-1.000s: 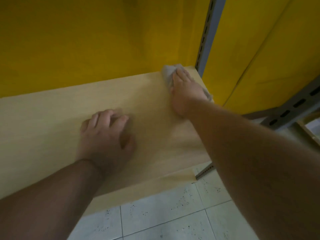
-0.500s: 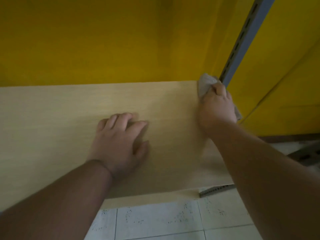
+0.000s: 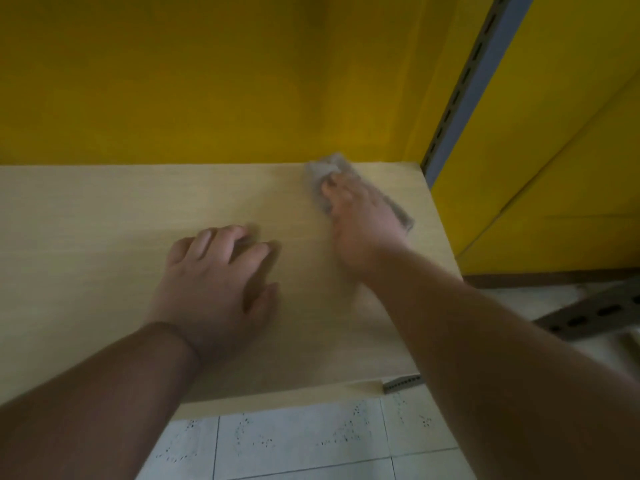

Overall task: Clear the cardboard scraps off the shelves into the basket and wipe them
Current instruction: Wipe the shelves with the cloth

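A light wooden shelf board (image 3: 104,220) fills the middle of the view, and no cardboard scraps show on it. My right hand (image 3: 360,223) lies flat on a grey cloth (image 3: 323,168) and presses it onto the board near the back right corner. The cloth sticks out ahead of the fingertips and along the hand's right side. My left hand (image 3: 214,282) rests on the board's middle with loosely bent fingers and holds nothing. No basket is in view.
A yellow wall (image 3: 207,81) stands right behind the shelf. A grey slotted upright (image 3: 464,88) rises at the shelf's back right corner. Another slotted rail (image 3: 595,313) lies low at the right. White speckled floor tiles (image 3: 294,441) show below the shelf's front edge.
My right hand has slid the cloth leftward from the back right corner by the upright, and its fingers have flattened. My left hand has stayed in place on the board.
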